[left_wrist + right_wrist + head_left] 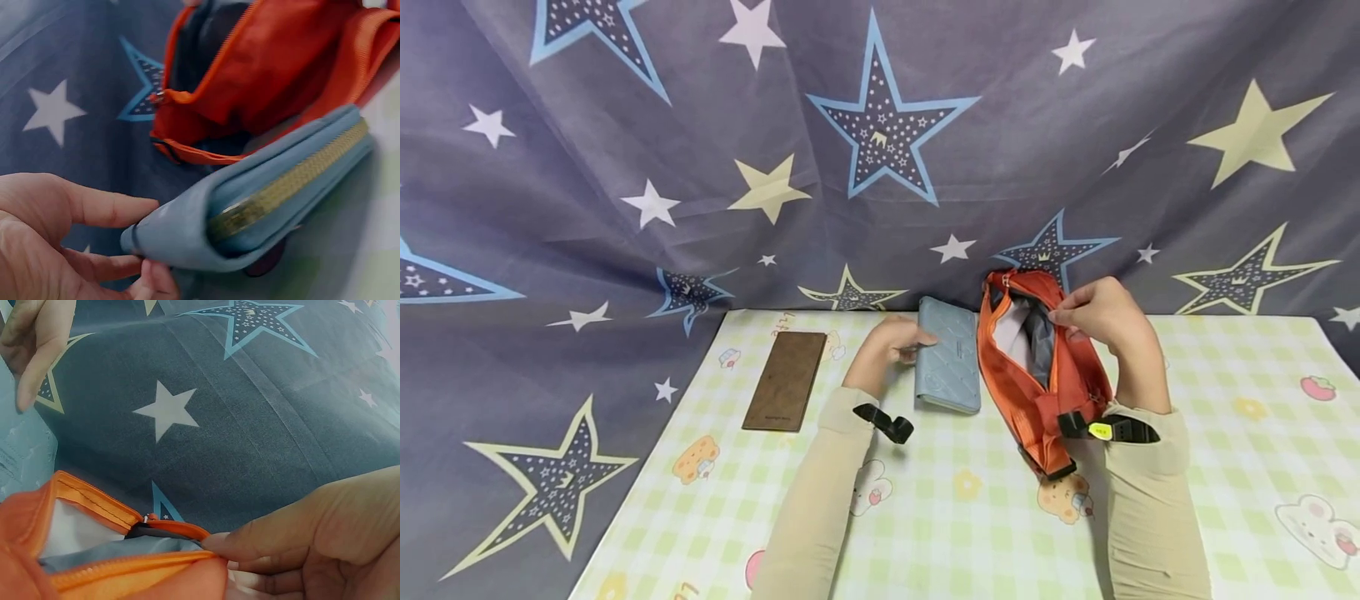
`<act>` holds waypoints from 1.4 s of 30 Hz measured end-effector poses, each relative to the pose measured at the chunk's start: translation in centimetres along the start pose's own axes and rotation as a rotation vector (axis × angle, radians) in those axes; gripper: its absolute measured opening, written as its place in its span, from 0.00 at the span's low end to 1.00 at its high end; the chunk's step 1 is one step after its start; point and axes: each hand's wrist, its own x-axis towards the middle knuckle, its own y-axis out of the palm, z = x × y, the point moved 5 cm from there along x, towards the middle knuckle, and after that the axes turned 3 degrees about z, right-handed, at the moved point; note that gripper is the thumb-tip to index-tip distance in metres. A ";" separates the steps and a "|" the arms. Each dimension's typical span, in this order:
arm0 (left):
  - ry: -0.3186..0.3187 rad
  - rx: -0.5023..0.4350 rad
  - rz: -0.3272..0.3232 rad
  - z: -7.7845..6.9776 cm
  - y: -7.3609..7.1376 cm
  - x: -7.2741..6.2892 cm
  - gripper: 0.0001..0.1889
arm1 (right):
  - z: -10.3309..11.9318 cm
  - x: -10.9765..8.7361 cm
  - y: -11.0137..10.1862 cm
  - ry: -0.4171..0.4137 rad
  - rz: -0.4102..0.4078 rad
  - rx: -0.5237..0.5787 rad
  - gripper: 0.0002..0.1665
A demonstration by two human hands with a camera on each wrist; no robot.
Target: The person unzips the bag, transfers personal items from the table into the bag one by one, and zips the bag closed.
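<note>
My left hand [895, 340] pinches the long edge of a light blue quilted wallet [949, 358], thumb on one face and fingers on the other. A gold zipper [294, 175] runs along the wallet's side in the left wrist view. Just right of it stands an orange waist bag [1022, 367], its zipped mouth spread apart with grey and white lining showing. The right hand [1097, 312] pinches the bag's right rim between thumb and fingers. In the right wrist view, that thumb presses on the orange zipper edge [144, 559]. The wallet is outside the bag, beside it.
A flat brown wallet [786, 382] lies on the left of the table, on a green-and-white checked cloth [925, 517] with cartoon prints. Behind the table hangs a dark star-patterned curtain [700, 100]. The bag's strap end and black buckle [1060, 471] point toward the front.
</note>
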 end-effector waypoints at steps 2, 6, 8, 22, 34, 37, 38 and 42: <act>-0.020 -0.029 0.029 0.0 -0.1 0.1 0.18 | -0.2 0.0 0.0 0.003 0.000 0.003 0.16; -0.052 -0.051 0.074 -0.1 0.0 0.3 0.07 | -0.4 0.0 -0.2 0.010 -0.004 0.007 0.17; -0.060 -0.042 0.112 0.0 0.0 0.3 0.10 | -0.4 0.0 -0.2 0.012 -0.005 0.008 0.17; 0.027 -0.073 0.285 0.9 -0.4 1.5 0.31 | -0.7 0.0 -0.4 0.029 -0.006 -0.001 0.17; 0.034 -0.019 0.268 1.5 -1.2 1.3 0.35 | -0.3 0.1 -0.1 0.009 -0.015 0.012 0.16; 0.037 -0.004 0.294 1.6 -1.0 1.2 0.38 | -0.4 0.2 -0.1 0.006 -0.021 0.011 0.16; 0.041 0.002 0.303 1.6 -1.0 1.2 0.39 | -0.4 0.2 -0.1 0.007 -0.021 0.015 0.16; 0.073 0.015 0.311 1.1 -1.2 1.4 0.38 | -0.6 0.2 -0.3 0.013 -0.021 0.031 0.16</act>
